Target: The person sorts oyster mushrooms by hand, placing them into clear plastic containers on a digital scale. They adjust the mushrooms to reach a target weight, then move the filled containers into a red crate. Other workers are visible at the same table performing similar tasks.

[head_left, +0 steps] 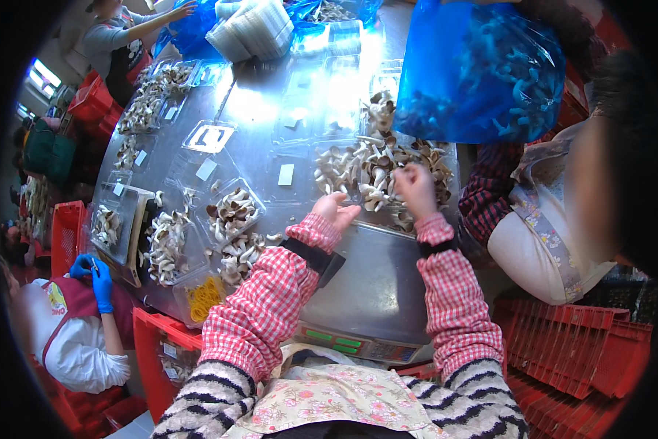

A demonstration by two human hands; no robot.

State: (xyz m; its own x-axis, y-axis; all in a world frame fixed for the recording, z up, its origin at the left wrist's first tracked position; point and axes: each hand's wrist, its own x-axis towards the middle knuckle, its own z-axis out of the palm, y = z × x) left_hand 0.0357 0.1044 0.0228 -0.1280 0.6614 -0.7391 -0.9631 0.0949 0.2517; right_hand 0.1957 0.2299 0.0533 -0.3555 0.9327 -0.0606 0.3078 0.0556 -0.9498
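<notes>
A pile of mushrooms (373, 170) with pale stems and brown caps spreads over the table in front of me, at the far edge of a metal weighing scale (376, 271). My left hand (336, 212) lies palm up at the pile's near left edge. Its fingers are stretched out and hold nothing. Over the right part of the pile, my right hand (416, 192) is closed in a pinch, its fingertips among the mushrooms. It is slightly blurred, and whatever sits between its fingers is hidden.
Clear trays of mushrooms (234, 212) and a box of yellow rubber bands (206, 298) stand left. A blue bag of mushrooms (482, 80) looms at far right, near a person in a checked sleeve (490, 190). Stacked trays (252, 29) stand behind. Red crates (563, 344) flank me.
</notes>
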